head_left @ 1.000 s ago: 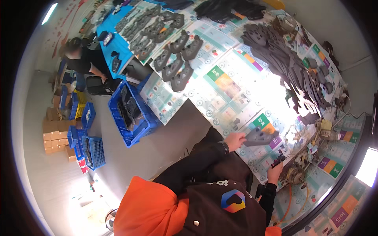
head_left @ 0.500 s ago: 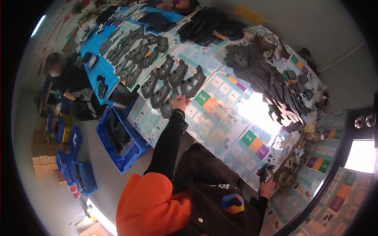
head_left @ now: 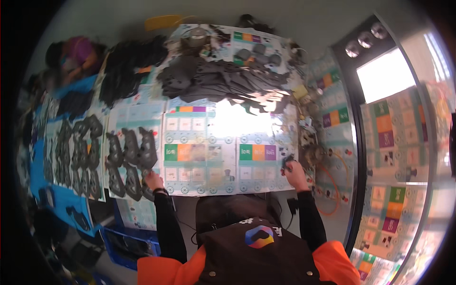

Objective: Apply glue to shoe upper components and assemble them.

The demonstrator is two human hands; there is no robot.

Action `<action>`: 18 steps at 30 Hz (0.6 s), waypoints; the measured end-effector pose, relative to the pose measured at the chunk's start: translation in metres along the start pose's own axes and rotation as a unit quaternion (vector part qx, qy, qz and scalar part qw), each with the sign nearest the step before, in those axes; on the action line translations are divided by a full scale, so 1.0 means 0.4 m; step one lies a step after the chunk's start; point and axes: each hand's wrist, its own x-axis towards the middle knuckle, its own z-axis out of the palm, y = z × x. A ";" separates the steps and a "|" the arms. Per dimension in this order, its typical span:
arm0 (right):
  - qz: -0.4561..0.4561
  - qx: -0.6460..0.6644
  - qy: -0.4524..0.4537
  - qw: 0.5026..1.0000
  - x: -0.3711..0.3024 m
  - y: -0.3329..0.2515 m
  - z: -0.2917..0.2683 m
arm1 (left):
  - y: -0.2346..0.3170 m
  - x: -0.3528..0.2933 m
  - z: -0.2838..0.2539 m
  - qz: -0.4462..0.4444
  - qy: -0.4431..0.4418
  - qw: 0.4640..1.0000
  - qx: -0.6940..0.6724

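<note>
Hands apart over the surface (head_left: 202, 186), clock positions taken from the middle of the view. Left hand (head_left: 153, 180), at 8 o'clock: fingers curled, at the nearest right-hand one of six grey parts (head_left: 132, 184); whether it grips that part, I cannot tell. Right hand (head_left: 296, 175), at 4 o'clock: closed around a small dark tool (head_left: 287, 161), its exact shape too blurred to make out. The six parts lie at 9 o'clock in two rows of three, with holes through them. Further out at 9 o'clock, more such parts stand close together. A long grey pile (head_left: 228, 80) spreads at 12 o'clock; a black pile (head_left: 126, 71) sits at 10, and beyond it, blurred, another person (head_left: 78, 54) in purple. Just beyond the right hand hangs an orange hose (head_left: 336, 199). Between 7 and 8 o'clock, below the surface, is a blue crate (head_left: 118, 254).
</note>
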 end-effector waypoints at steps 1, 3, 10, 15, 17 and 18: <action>0.040 0.038 -0.014 0.998 0.069 -0.029 -0.011 | -0.010 -0.064 0.005 0.016 -0.011 1.000 0.012; -0.011 0.006 0.036 0.999 0.231 -0.080 -0.025 | -0.016 -0.185 0.014 0.000 -0.042 0.997 0.065; -0.084 -0.072 0.169 0.980 0.792 -0.077 0.090 | -0.062 -0.607 -0.063 0.006 -0.041 0.998 0.049; -0.178 -0.217 0.123 0.952 1.009 0.004 0.169 | -0.169 -0.920 -0.174 0.022 0.004 0.998 0.053; -0.190 -0.209 0.077 0.956 1.048 0.020 0.179 | -0.207 -1.027 -0.205 0.000 0.052 0.998 0.037; -0.240 -0.134 0.077 0.958 1.045 0.049 0.172 | -0.217 -1.069 -0.214 0.004 0.045 0.999 0.022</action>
